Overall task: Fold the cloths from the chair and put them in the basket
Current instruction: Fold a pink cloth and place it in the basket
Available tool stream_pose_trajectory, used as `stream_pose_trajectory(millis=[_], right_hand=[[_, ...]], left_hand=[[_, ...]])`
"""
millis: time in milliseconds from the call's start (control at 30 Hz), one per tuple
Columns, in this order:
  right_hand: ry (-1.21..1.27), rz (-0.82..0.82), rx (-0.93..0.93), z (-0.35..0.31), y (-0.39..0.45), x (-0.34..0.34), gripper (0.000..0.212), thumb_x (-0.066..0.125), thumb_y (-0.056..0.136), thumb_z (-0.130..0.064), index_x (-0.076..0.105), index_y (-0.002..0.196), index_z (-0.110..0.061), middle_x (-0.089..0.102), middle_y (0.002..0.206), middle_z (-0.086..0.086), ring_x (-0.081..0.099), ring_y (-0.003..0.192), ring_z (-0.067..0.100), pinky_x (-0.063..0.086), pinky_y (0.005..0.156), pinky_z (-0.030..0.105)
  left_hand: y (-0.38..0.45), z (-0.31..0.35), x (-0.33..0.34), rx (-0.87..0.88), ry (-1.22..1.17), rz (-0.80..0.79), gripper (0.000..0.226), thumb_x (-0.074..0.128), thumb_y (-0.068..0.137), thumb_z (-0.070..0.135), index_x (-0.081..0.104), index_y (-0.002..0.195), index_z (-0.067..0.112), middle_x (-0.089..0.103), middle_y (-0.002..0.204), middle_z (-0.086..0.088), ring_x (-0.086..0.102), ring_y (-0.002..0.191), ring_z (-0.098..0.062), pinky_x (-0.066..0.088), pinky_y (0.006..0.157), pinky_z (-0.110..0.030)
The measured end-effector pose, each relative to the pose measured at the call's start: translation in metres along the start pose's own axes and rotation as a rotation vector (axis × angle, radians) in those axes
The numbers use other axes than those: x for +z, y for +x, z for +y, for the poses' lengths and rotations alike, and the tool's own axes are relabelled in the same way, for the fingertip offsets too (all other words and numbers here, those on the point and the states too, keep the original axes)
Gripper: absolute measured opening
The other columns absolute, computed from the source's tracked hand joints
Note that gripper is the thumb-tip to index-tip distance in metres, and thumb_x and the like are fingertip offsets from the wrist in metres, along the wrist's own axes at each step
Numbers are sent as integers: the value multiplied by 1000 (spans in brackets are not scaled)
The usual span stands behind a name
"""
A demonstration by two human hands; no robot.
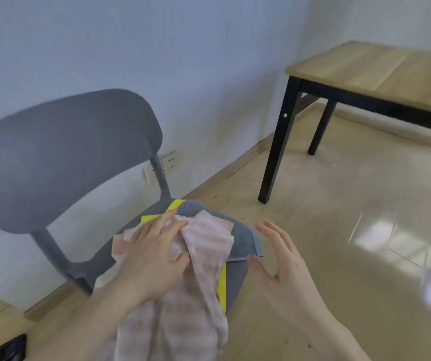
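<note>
Left hand [154,259] grips the pink cloth [204,256] heaped on the chair [60,157] — right hand [284,267] open beside it. Best to find two corners before lifting — basket unseen.

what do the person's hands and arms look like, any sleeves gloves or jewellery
Both the left hand and the right hand are bare: no gloves, and no rings, watch or bracelet that I can see. Both forearms are uncovered as far as the bottom edge of the picture, so no sleeve shows. The nails look short and unpainted, though the picture is a little blurred.
</note>
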State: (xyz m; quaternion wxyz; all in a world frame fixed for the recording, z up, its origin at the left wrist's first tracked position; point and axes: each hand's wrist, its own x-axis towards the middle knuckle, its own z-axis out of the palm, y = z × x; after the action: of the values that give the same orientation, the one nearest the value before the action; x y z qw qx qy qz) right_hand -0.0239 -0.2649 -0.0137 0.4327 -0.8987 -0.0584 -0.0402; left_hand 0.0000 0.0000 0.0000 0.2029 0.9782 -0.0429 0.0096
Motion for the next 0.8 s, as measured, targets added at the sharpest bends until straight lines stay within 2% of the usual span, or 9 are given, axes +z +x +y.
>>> stream_pose_trajectory(millis=[67,133,233,300,367,433,600,800], right_hand=[[54,21,-27,12,6,21,57,65,97,-31,42,149,-39,33,154,-29,33,144,-3,37,112,25],[73,28,-63,25,14,38,56,67,96,-29,44,146,-41,36,152,-30,35,141,-5,38,112,25],[68,50,-127,43,16,61,55,68,95,-31,44,143,-44,38,146,-34,36,136,-12,37,109,17],[78,66,-117,49,18,67,54,68,95,-33,44,140,-48,38,140,-40,37,133,-16,37,106,13],[101,80,-104,56,17,75,51,69,95,-32,46,137,-49,38,135,-45,39,131,-15,40,104,16],[107,73,-103,60,15,81,50,69,94,-31,49,137,-46,38,133,-45,42,128,-16,42,103,17],[91,56,-83,63,15,82,49,69,94,-32,49,136,-50,41,128,-45,40,122,-22,40,91,9],[77,26,-59,42,2,72,51,68,94,-37,48,140,-47,41,129,-43,45,123,-10,43,100,21]], left_hand=[[4,-11,24,12,0,28,64,43,84,59,42,145,41,21,161,22,26,147,-10,20,119,-33],[8,-23,44,39,26,45,66,41,82,60,42,145,41,24,160,22,26,148,-8,19,122,-32],[6,-33,65,77,55,105,65,40,84,57,38,148,43,23,159,25,24,147,-4,8,120,-26],[5,-34,67,97,63,113,65,38,85,56,36,149,43,24,159,24,22,146,-3,10,122,-27],[5,-35,69,111,67,117,64,37,87,55,35,149,44,24,160,24,21,147,-2,14,123,-30],[4,-36,72,120,68,124,61,41,90,52,36,149,43,24,159,25,20,146,-2,14,123,-30],[5,-34,75,93,41,109,55,48,95,46,38,148,44,26,157,27,19,143,0,14,121,-31],[-3,-27,70,72,-22,116,58,47,91,47,39,147,42,27,158,24,22,145,-6,18,123,-37]])
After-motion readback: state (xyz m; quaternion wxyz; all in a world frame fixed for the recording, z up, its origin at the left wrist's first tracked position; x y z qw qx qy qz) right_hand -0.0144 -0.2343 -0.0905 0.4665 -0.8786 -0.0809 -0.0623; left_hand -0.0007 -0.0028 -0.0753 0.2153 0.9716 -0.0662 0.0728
